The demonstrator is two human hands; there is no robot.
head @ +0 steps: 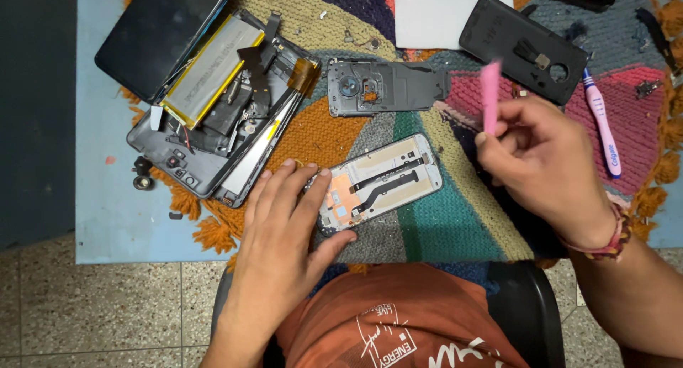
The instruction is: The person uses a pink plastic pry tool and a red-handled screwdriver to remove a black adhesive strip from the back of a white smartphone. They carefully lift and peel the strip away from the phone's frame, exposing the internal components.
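My left hand (284, 229) lies flat with fingers spread on the near end of an opened phone frame (380, 183), which shows orange flex parts and black ribbon cables. It rests on a multicoloured woven mat (455, 218). My right hand (544, 161) is raised to the right of the frame and pinches a thin pink plastic pry tool (490, 96) that points up. The tool looks blurred.
A dark inner phone cover (388, 87) lies behind the frame. At the back left is a dismantled tablet (213, 104) with a silver battery. A black back cover (523, 48), a white paper (445, 16) and a toothbrush (603, 122) lie at the back right. Loose screws sit on the blue table (107, 211).
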